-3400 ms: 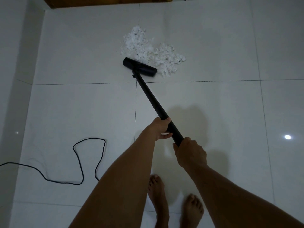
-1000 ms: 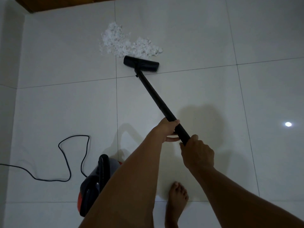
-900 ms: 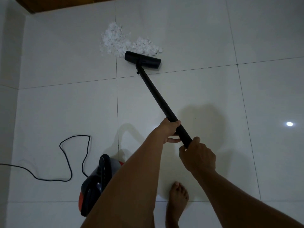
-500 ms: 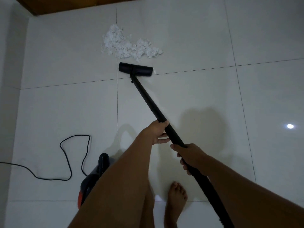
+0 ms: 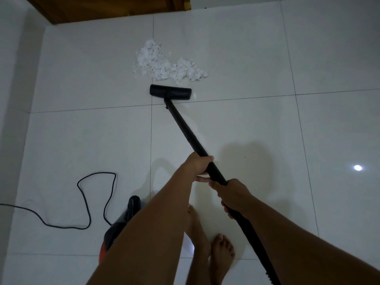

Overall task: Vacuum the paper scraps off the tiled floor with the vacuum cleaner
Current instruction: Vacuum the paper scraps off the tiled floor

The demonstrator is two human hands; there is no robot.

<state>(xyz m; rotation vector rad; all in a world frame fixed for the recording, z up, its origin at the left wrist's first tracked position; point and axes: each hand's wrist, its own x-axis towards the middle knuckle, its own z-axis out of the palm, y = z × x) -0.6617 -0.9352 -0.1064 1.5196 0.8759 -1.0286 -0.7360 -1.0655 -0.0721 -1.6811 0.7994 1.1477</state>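
Note:
A heap of white paper scraps (image 5: 166, 62) lies on the white tiled floor (image 5: 236, 58) near the far wall. The black floor nozzle (image 5: 170, 92) of the vacuum rests flat just in front of the heap, a small gap apart from it. Its black wand (image 5: 186, 128) slants back towards me. My left hand (image 5: 198, 164) is shut around the wand, higher up. My right hand (image 5: 234, 195) grips the wand's lower end where the hose (image 5: 257, 247) starts. The black and red vacuum body (image 5: 121, 225) sits at my lower left, partly hidden by my left arm.
A black power cord (image 5: 86, 200) loops over the floor at the left and runs off the left edge. A brown wooden door base (image 5: 107, 7) is at the top. A white wall (image 5: 12, 79) borders the left. My bare feet (image 5: 220, 251) stand below the hands.
The nozzle was pushed into the heap's near edge, then pulled back towards me; it now rests just short of the scraps. The heap's near right part has shrunk since the earliest frame.

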